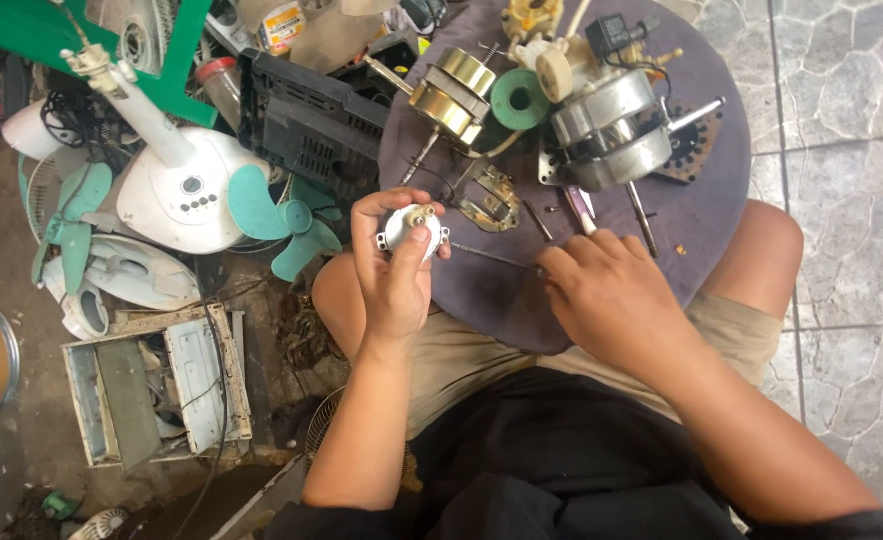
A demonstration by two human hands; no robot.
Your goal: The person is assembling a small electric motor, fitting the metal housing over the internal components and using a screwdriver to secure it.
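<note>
My left hand (391, 270) holds a small round white motor part (411, 225) with a brass-coloured centre, raised just over the near left edge of a round dark grey table (701, 215). My right hand (606, 290) rests palm down on the table's near side, its fingertips on a thin metal rod (491, 257) that lies across the tabletop. Whether the fingers pinch the rod is hidden. A pink-handled tool (579, 208) lies just beyond that hand.
On the table sit a silver fan motor (611, 135), a brass-coloured motor (451, 95), a green spool (518, 100), a metal bracket (486, 197) and small parts. On the floor at left lie a white fan base (181, 190), teal blades (281, 220), a black casing (306, 125) and an open metal box (156, 385).
</note>
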